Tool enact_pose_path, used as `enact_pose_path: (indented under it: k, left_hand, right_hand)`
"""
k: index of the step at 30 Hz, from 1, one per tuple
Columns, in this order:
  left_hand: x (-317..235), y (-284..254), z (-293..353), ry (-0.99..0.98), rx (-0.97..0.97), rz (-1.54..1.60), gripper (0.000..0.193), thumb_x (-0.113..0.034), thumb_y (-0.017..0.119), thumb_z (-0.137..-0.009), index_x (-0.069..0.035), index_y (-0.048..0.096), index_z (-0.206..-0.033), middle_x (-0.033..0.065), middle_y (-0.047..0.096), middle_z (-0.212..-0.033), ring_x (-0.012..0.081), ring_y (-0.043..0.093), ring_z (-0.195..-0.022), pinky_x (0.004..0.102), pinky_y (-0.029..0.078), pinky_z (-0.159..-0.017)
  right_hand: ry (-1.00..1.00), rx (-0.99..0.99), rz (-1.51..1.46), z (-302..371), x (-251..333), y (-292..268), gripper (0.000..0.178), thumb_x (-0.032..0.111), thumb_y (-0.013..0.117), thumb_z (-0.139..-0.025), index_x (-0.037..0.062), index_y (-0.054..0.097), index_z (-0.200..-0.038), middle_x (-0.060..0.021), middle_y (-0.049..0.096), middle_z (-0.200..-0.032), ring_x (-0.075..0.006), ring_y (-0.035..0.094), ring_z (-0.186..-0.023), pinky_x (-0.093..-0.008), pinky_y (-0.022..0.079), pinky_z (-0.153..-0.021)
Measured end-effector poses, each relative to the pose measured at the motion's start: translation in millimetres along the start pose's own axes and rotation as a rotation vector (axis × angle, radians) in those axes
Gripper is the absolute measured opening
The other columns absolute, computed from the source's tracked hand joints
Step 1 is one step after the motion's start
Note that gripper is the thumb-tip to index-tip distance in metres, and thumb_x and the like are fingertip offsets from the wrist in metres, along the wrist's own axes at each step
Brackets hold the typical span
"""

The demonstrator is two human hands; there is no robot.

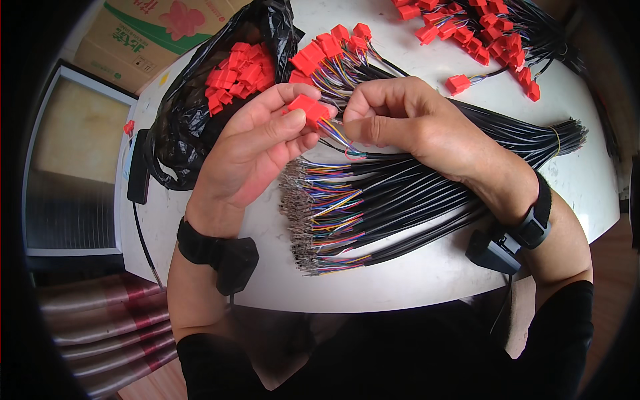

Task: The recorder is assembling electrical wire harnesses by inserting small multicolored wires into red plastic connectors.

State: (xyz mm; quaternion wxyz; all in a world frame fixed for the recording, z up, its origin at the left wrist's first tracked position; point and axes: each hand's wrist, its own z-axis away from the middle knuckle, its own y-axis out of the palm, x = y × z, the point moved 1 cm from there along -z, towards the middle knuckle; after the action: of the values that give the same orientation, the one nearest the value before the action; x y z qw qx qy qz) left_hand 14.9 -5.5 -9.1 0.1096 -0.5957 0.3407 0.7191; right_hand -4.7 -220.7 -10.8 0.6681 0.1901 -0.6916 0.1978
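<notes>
My left hand point(260, 137) pinches a red plastic connector housing point(308, 111) between thumb and fingers. Several thin coloured wires point(335, 133) run out of the housing's right side. Close by on the right, my right hand point(400, 117) is closed, thumb against forefinger, at a thin wire beside the housing; the wire's tip is hidden by the fingers. Below both hands lies a bundle of black cables point(413, 200), their coloured wires fanned out to the left and ending in metal terminals point(301, 223). Behind my hands, finished-looking cables carry red housings point(327, 47).
A black plastic bag point(177, 127) holding loose red housings point(240, 75) stands at the left of the white table point(400, 293). More cables with red housings point(500, 40) lie at the far right. A cardboard box point(127, 50) and a framed panel point(77, 163) stand beyond the left edge.
</notes>
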Motion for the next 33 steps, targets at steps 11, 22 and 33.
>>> enact_pose_path:
  k: [11, 22, 33]
  left_hand:
    - [-4.6, 6.5, 3.7, 0.037, -0.018, -0.182, 0.037, -0.012, 0.057, -0.090, -0.001, 0.048, -0.123, 0.0101, 0.058, -0.113, 0.0103, 0.056, -0.093, 0.0249, 0.046, -0.083]
    - [-7.0, 6.4, 4.4, 0.017, 0.061, -0.209, 0.036, -0.013, 0.058, -0.091, 0.002, 0.050, -0.123, 0.0060, 0.060, -0.103, 0.0088, 0.057, -0.088, 0.0242, 0.048, -0.081]
    - [-2.3, 5.7, 2.5, 0.050, 0.081, -0.184, 0.034, -0.014, 0.058, -0.091, 0.001, 0.051, -0.121, 0.0044, 0.060, -0.101, 0.0081, 0.057, -0.088, 0.0229, 0.047, -0.080]
  right_hand:
    - [0.056, 0.063, -0.105, 1.0, 0.3, 4.6, 0.011, 0.012, 0.060, -0.087, 0.0012, 0.059, -0.086, 0.0023, 0.057, -0.077, -0.0026, 0.050, -0.070, -0.0167, 0.039, -0.065]
    - [0.093, 0.132, -0.141, 0.6, -0.8, 2.8, 0.014, 0.015, 0.058, -0.088, 0.0029, 0.062, -0.084, 0.0028, 0.057, -0.075, -0.0035, 0.049, -0.070, -0.0176, 0.039, -0.065]
    - [0.053, 0.099, -0.137, 1.0, -3.2, 5.3, 0.014, 0.015, 0.057, -0.090, 0.0022, 0.062, -0.087, 0.0028, 0.058, -0.076, -0.0031, 0.049, -0.070, -0.0178, 0.040, -0.066]
